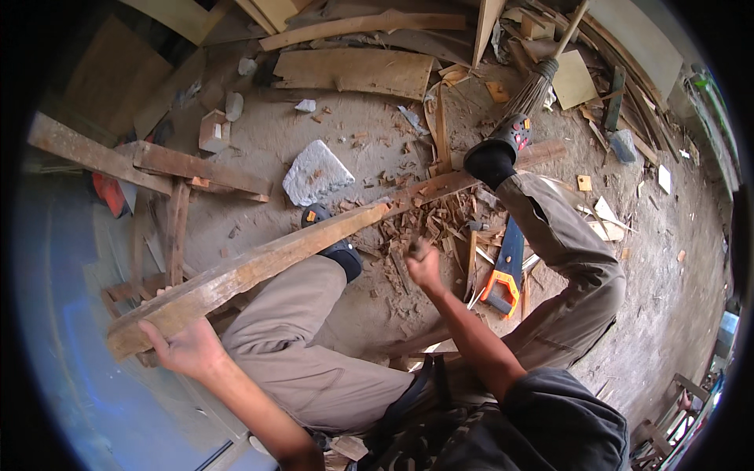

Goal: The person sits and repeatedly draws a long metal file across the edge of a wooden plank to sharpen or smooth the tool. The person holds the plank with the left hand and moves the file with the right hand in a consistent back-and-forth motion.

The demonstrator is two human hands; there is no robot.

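A long, thick wooden beam (259, 275) slants from the lower left up to the middle. My left hand (187, 347) is wrapped round its near end, thumb on top. The far end of the beam lies over a plank (440, 188) on the ground, close to my left shoe (339, 255). My right hand (424, 268) is closed to the right of the beam, above a heap of wood chips (444, 228). A short dark end shows at its fist, but what it holds is too unclear to name. My right shoe (503, 145) presses on the plank.
A handsaw (509, 263) with an orange and black handle lies by my right leg, beside a wooden-handled tool (471, 259). A whitish stone block (316, 173) stands ahead. Wooden trestle (177, 228) is at left, broom (534, 90) and scrap boards (353, 69) farther off.
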